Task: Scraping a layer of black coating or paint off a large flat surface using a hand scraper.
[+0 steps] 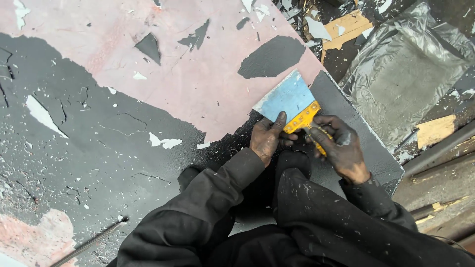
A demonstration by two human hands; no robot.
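**One scraper, two hands, peeling paint**

Lower left: one threaded rod (89,242) on a flat panel (99,143), black paint flaking off pink. Centre: left hand (266,137) closed, thumb pressing the blue blade of the single scraper (291,101). Beside it, right hand (341,148) gripping the yellow handle. Upper right: one crumpled plastic sheet (405,69), cardboard scraps (346,27) on littered ground.

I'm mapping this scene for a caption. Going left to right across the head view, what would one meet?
Threaded metal rod → left hand → scraper's blue blade → right hand on the yellow handle → crumpled plastic sheet → wood scrap.
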